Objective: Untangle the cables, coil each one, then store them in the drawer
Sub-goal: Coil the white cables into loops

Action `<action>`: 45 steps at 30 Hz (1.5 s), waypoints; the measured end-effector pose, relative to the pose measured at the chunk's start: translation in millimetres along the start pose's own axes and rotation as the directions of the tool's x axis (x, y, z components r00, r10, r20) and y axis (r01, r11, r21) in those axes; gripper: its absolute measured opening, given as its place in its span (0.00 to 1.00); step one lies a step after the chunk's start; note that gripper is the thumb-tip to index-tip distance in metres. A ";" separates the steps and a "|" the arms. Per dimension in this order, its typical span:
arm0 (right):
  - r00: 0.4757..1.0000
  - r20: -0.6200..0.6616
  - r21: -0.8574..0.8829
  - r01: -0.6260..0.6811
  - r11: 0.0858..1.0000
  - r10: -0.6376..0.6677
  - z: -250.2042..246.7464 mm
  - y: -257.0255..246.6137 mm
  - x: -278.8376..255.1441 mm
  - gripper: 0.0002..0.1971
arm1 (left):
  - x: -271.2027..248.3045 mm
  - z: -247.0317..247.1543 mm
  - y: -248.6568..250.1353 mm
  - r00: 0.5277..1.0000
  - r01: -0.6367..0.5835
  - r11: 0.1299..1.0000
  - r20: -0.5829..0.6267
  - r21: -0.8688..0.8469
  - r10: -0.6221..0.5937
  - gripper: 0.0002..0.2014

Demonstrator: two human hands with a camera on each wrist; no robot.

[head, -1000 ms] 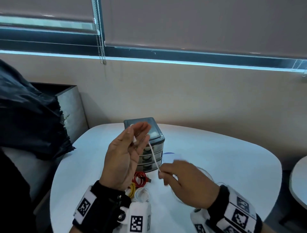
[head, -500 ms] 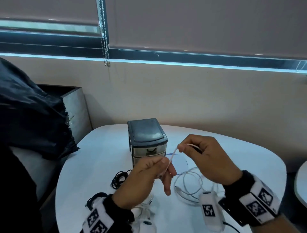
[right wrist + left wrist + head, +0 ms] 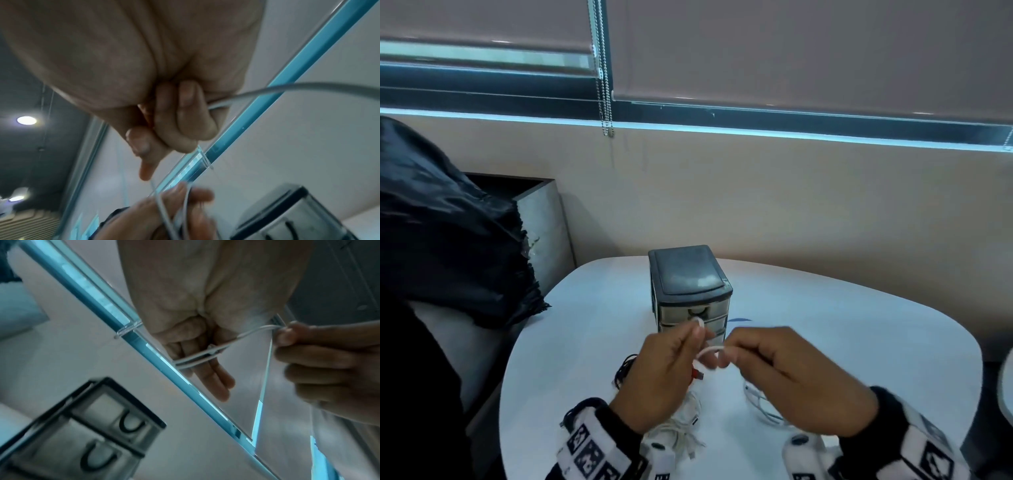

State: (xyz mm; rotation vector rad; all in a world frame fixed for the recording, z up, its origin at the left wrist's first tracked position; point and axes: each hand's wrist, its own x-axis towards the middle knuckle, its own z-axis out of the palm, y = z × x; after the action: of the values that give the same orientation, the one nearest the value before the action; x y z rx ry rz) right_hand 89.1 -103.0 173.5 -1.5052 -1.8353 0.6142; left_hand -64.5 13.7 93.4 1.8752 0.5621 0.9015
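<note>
Your left hand [image 3: 666,371] holds white cable [image 3: 202,356] turns wrapped over two extended fingers [image 3: 213,378], right hand [image 3: 787,380] pinching the feed just beside them: ease that pinch and turns likely slip off the fingertips, spoiling the coil.

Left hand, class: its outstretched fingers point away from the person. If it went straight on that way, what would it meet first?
Probably the small drawer unit. The left hand, wound with the white cable, points at its drawer fronts just beyond the fingertips, with nothing visible between. Depth is uncertain.
</note>
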 end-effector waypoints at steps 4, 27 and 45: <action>0.971 -0.214 0.129 -0.081 0.988 0.107 -6.6 33.2 8.9 0.12 | -17.5 13.1 4.9 0.960 0.183 0.933 0.261 -0.309 -0.102 0.20; 0.726 -0.646 0.146 -0.184 0.972 0.235 -29.1 84.5 19.3 0.14 | 7.3 12.4 -16.8 0.870 0.393 0.882 0.417 -0.259 -0.265 0.20; 0.993 -0.006 0.070 -0.120 0.990 0.121 50.7 58.0 -9.2 0.12 | 19.0 7.9 -9.7 0.973 0.104 0.994 -0.203 -0.023 -0.107 0.19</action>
State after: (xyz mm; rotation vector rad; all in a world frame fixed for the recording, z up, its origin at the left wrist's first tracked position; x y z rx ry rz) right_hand 90.1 -96.2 96.3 -1.5781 -1.7070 0.7191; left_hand -46.5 26.9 89.1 1.7346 0.7719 1.0311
